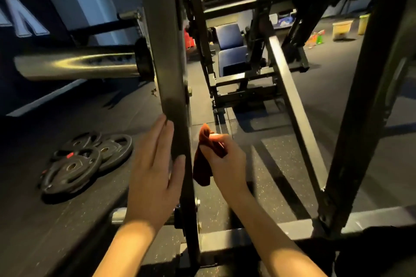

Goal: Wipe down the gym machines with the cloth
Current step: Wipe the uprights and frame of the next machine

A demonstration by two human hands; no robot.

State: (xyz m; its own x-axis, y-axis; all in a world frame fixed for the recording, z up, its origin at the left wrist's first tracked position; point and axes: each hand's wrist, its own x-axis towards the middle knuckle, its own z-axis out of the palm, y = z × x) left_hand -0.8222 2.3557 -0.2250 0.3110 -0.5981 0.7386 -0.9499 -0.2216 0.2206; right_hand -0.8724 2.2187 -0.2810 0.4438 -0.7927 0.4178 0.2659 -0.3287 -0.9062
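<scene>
A dark metal upright post (167, 56) of a gym machine runs down the middle of the view. My left hand (155, 168) lies against the post's left side with straight fingers, the thumb wrapped onto its front face. My right hand (225, 159) is just right of the post and pinches a dark red cloth (201, 166), which hangs bunched beside the post. Whether the cloth touches the post is unclear. Further back stands a machine with blue seat pads (231, 47).
Several black weight plates (85, 159) lie stacked on the rubber floor at left. A chrome bar sleeve (76, 65) sticks out left of the post. Slanted frame beams (295, 110) and a thick dark beam (369, 96) cross the right side. Yellow bins (342, 27) stand far right.
</scene>
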